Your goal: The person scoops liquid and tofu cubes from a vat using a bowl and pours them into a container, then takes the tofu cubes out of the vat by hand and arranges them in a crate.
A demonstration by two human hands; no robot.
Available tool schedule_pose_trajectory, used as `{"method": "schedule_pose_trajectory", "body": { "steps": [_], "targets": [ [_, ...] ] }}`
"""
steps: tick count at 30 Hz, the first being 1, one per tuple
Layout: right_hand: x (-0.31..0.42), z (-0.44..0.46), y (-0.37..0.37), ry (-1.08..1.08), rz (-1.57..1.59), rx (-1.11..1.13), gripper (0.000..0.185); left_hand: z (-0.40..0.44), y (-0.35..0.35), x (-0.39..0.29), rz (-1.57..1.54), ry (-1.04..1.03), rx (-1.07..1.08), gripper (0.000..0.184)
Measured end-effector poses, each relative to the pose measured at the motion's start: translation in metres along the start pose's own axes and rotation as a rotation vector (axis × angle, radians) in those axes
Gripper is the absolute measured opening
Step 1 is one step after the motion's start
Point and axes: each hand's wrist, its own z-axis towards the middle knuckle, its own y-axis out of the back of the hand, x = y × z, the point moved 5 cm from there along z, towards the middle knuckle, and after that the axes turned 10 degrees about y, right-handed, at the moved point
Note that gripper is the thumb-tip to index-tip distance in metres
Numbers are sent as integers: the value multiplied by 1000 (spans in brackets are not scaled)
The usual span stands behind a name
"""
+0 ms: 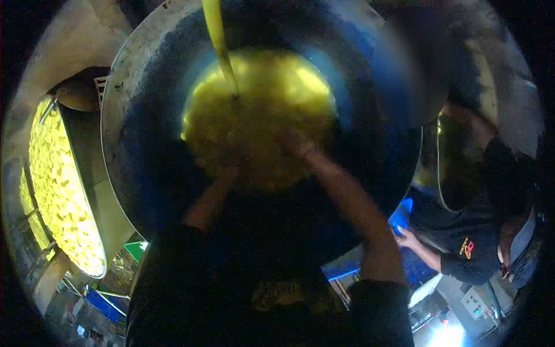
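Observation:
Both of my arms reach down into a large, dark, round metal pan (144, 133). A yellow-brown mass (260, 110) lies in its bottom, bright along the far side and dim near me. My right hand (296, 143) is over or in this mass, right of the middle. Lower and further left, my left hand (231, 165) is also at the mass, almost lost in shadow. Darkness and blur hide the fingers of both hands. From the top edge a long yellow shaft or stream (215, 34) comes down into the pan; which one it is, I cannot make out.
A wide container of bright yellow pieces (60, 191) stands at the left. On the right, a co-worker's hand (409, 238) holds a blue object (402, 214). Beside it is another large pan (442, 173). A dark, blurred round shape (410, 69) is at the upper right.

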Motion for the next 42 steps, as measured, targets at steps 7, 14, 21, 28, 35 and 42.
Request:
{"method": "schedule_pose_trajectory", "body": {
  "steps": [7, 14, 21, 28, 35, 42],
  "targets": [
    [15, -12, -71, -166, 172, 67, 40, 13, -1, 31, -41, 121, 97, 32],
    [-17, 1, -58, -87, 360, 148, 39, 19, -8, 23, -79, 117, 245, 32],
    [-80, 88, 79, 53, 421, 97, 39, 39, 21, -41, -375, -80, 380, 33],
    [-83, 239, 92, 70, -180, -297, 39, 79, 26, -105, -640, -172, -11, 33],
    [-40, 309, 50, -181, -161, -484, 34, 94, 28, -116, -757, -201, -108, 33],
    [-90, 263, 94, 47, 577, -460, 28, 117, 29, -115, -857, -261, -155, 34]
  ]
}}
